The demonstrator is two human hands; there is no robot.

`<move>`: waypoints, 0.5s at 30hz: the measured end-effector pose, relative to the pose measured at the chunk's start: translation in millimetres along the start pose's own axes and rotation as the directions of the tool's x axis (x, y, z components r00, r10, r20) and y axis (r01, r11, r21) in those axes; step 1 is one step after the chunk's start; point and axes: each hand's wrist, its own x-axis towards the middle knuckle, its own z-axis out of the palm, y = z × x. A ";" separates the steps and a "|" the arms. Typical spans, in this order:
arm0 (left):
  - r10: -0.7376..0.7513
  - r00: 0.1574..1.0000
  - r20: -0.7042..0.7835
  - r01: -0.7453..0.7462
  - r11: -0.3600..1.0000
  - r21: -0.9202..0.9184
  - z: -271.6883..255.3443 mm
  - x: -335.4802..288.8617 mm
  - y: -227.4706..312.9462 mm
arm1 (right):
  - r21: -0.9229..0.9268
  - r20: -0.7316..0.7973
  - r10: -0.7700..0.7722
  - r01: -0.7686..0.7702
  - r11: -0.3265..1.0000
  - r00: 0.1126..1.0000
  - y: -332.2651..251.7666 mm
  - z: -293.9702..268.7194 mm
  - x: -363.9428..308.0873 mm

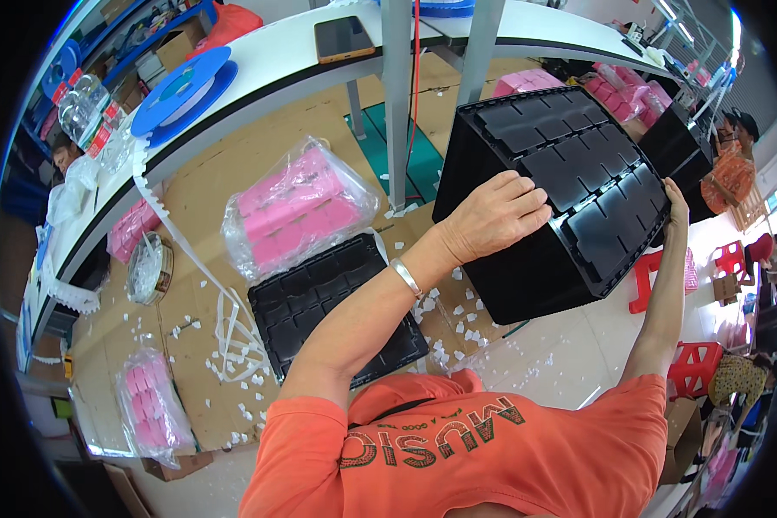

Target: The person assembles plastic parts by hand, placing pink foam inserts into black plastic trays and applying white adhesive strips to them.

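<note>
A tall stack of black plastic trays (527, 281) is tilted up in front of me, its compartmented top tray (583, 168) facing me. My right hand (678, 207) grips the stack's right edge, the fingers partly hidden behind it. At the left edge of the top tray, my left hand (499, 216) has its fingers curled closed. What those fingers hold, if anything, cannot be made out. Under my left forearm lies another black tray (319, 298) on the cardboard, and a clear bag of pink pieces (298, 211) lies against its far side.
Cardboard (207, 332) covers the floor, scattered with white scraps and a loose white strip (229, 332). A bench (272, 47) bears a phone (344, 39) and a blue reel (181, 95). Metal posts (397, 104) stand beyond the stack; red stools (695, 367) and people are at right.
</note>
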 end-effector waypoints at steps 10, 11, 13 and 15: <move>-0.396 0.861 -0.320 0.500 0.775 0.387 -136.8 -125.1 20.2 | 0.028 -0.486 -0.015 0.032 0.999 0.874 100.2 -137.1 -38.7; -0.514 0.752 -0.412 0.658 0.614 0.435 -158.8 -145.9 24.9 | -0.181 -0.614 -0.061 -0.065 0.981 0.787 119.4 -126.2 -77.1; -0.587 0.508 -0.630 0.860 0.385 0.335 -202.1 -188.4 19.0 | -0.236 -0.588 -0.013 -0.156 0.959 0.809 167.0 -149.0 -145.3; -0.604 0.437 -0.667 0.899 0.324 0.296 -251.3 -230.8 3.5 | -0.101 -0.504 0.115 -0.190 0.977 0.856 204.8 -158.4 -207.7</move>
